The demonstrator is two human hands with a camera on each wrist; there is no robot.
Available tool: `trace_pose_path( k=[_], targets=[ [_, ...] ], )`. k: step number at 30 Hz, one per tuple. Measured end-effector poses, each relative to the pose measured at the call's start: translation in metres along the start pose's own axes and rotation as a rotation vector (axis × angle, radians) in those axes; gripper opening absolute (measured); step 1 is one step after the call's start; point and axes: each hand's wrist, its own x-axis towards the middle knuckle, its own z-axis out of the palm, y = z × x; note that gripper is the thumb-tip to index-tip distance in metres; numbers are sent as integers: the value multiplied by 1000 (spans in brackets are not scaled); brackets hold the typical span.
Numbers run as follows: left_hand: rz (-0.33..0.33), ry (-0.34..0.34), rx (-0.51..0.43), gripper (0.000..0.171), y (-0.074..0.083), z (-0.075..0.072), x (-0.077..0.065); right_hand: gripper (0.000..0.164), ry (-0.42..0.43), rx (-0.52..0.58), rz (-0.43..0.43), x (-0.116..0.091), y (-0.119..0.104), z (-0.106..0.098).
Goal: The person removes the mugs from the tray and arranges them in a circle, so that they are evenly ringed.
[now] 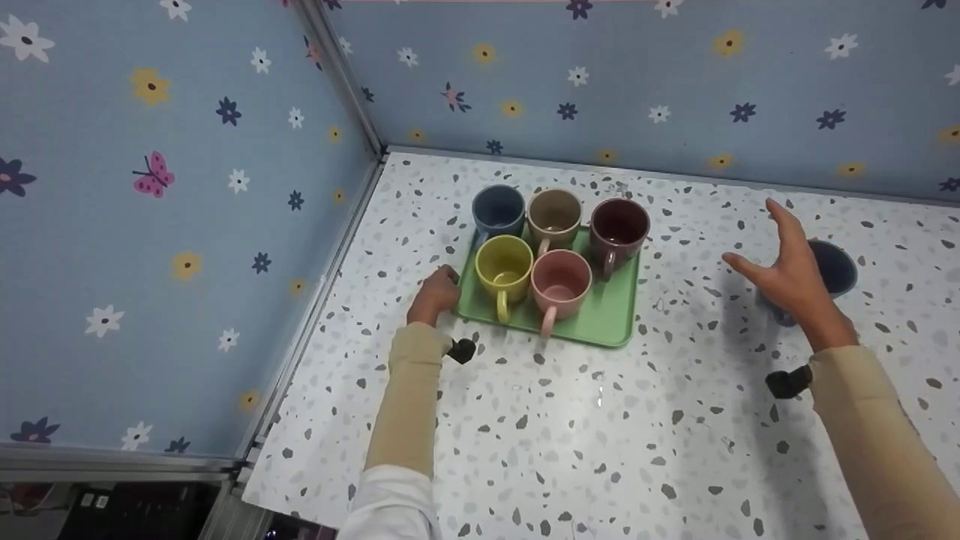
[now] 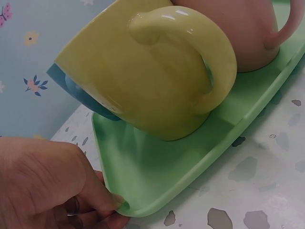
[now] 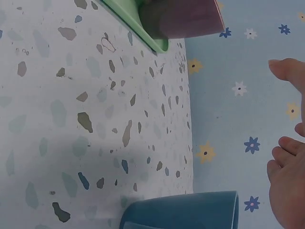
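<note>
My left hand (image 1: pixel 437 292) pinches the near left corner of a green tray (image 1: pixel 611 319); in the left wrist view the thumb (image 2: pixel 102 193) lies over the rim, with curled fingers below. On the tray stand a yellow mug (image 1: pixel 504 270) and a pink mug (image 1: pixel 561 285) in front. Behind them are a blue mug (image 1: pixel 499 212), a taupe mug (image 1: pixel 555 217) and a maroon mug (image 1: pixel 619 229). To the right, my right hand (image 1: pixel 795 277) holds nothing, thumb and fingers spread. It partly hides a second blue mug (image 1: pixel 836 270) on the table.
The speckled white table (image 1: pixel 570 435) meets a flowered blue panel (image 1: pixel 660 82) at the back and another panel (image 1: pixel 187 225) on the left. A metal frame edge (image 1: pixel 315 307) runs along the table's left side. Dark equipment (image 1: pixel 142 510) shows below at the lower left.
</note>
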Motion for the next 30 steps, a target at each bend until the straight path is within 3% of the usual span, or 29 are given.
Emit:
trace_pose_path(
  k=[9, 30],
  targets=[
    [-12, -8, 18, 25, -1, 0, 1, 92, -18, 69, -28, 7, -11, 20],
    [-3, 14, 22, 30, 1, 1, 1, 95, -65, 71, -94, 22, -32, 64]
  ],
)
